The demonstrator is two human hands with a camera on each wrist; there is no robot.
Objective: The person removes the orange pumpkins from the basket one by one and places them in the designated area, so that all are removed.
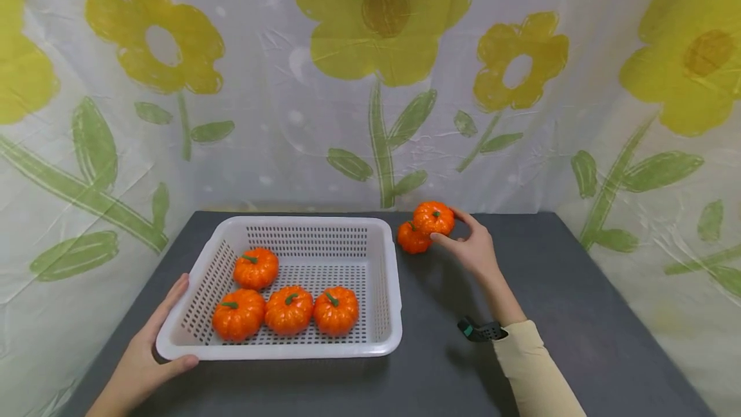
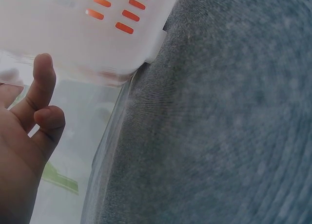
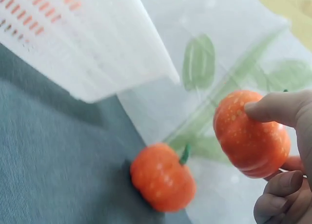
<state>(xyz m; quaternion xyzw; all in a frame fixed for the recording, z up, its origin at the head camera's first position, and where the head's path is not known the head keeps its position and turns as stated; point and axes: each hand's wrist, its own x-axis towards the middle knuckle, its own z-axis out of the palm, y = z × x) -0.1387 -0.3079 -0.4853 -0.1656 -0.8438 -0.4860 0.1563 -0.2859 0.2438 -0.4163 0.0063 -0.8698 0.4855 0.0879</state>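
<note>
My right hand (image 1: 471, 246) pinches a small orange pumpkin (image 1: 433, 218) between thumb and fingers; the right wrist view shows this pumpkin (image 3: 251, 134) raised off the table. Another pumpkin (image 1: 413, 237) sits on the table just behind it, beside a white plastic basket (image 1: 395, 314). At the basket's near left corner, my left hand (image 1: 141, 356) holds on, thumb at the front rim and fingers along the left side. Two fingers (image 2: 45, 80) curl near the basket wall in the left wrist view. Several pumpkins (image 1: 289, 309) with green stems lie inside the basket.
The dark grey table (image 1: 579, 340) carries the basket left of centre. A pale curtain (image 1: 260, 114) with yellow flowers hangs close behind the table and along both sides. A black strap (image 1: 482, 330) circles the right wrist.
</note>
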